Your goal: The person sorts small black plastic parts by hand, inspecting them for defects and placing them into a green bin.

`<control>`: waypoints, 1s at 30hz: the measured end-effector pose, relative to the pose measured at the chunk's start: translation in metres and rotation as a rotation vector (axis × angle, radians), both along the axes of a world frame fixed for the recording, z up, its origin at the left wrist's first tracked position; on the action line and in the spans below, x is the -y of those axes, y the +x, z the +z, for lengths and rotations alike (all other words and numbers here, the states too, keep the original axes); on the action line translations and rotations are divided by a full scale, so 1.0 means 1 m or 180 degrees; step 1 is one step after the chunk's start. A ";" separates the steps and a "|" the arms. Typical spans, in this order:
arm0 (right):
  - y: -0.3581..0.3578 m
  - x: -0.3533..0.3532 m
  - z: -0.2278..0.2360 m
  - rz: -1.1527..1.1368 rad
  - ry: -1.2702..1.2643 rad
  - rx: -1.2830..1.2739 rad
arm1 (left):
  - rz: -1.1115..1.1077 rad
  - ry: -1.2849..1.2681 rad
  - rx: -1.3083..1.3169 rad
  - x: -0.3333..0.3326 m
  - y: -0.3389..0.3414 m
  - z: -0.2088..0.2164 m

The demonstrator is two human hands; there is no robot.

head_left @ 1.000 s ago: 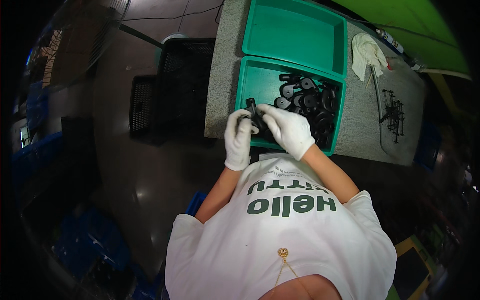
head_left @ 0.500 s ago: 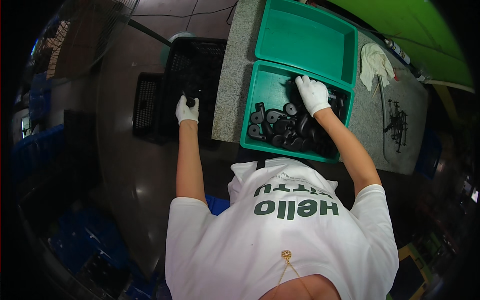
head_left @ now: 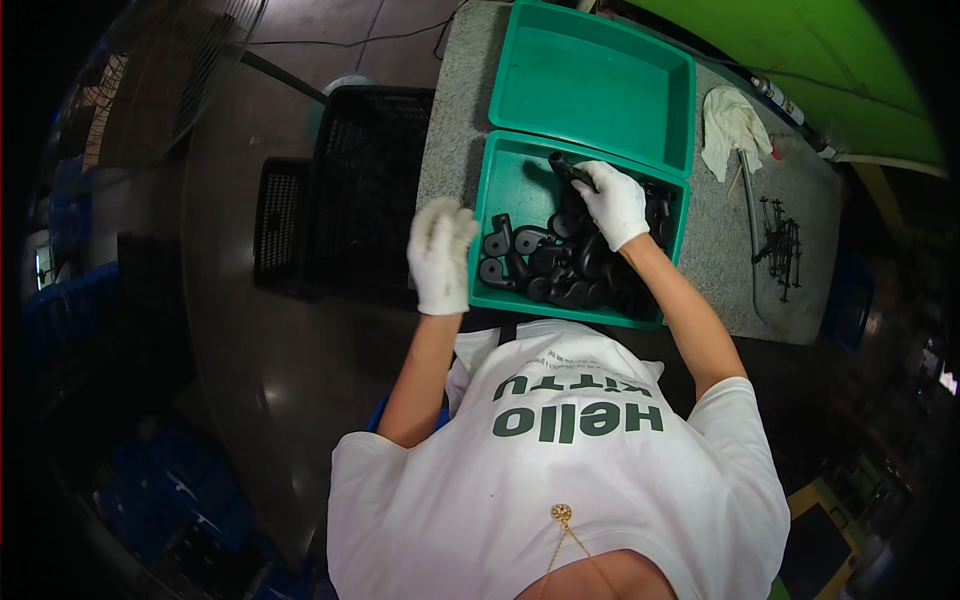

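My right hand [head_left: 612,205], in a white glove, is closed on a black plastic part [head_left: 562,168] with a tube-like end, held above the near green tray [head_left: 480,230]. Several more black plastic parts [head_left: 565,262], with round ends and stubby arms, lie heaped in that tray. My left hand [head_left: 440,255], also gloved in white, is over the table's left edge beside the tray. Its fingers are stretched out and a little blurred, and nothing shows in them.
A second green tray [head_left: 595,70] adjoins the far side of the first. Black mesh crates [head_left: 375,100] stand left of the grey table [head_left: 450,130]. On the table's right are a white cloth [head_left: 735,130], a curved metal rod [head_left: 752,230] and a bundle of thin black pieces [head_left: 778,245].
My left hand has moved right from the black crate to the tray's side; the dark part it held no longer shows. My right hand has lifted a black part from the heap.
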State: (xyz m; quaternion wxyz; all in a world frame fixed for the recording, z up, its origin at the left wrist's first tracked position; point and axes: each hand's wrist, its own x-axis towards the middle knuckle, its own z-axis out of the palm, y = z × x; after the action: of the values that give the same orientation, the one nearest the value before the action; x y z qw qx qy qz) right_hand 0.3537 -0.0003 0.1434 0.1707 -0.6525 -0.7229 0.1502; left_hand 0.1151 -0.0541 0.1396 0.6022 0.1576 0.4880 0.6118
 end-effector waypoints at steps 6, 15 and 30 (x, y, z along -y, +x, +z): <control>-0.046 0.050 0.044 -0.0773 -0.0306 -0.2069 | -0.0831 -0.0388 -0.0002 0.019 0.060 0.046; -0.059 0.093 0.056 -0.0096 0.0038 -0.2410 | -0.0632 0.0405 0.0599 0.030 0.061 0.042; -0.038 0.088 0.109 0.1080 -0.0128 -0.1012 | -0.1642 0.1003 -0.0817 0.043 0.037 0.049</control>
State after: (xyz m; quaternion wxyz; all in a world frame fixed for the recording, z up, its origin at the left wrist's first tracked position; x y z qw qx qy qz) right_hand 0.3154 -0.0883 0.2526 0.2417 -0.4930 -0.7831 0.2921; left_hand 0.1523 -0.0976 0.1887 0.6391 0.4431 0.4033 0.4822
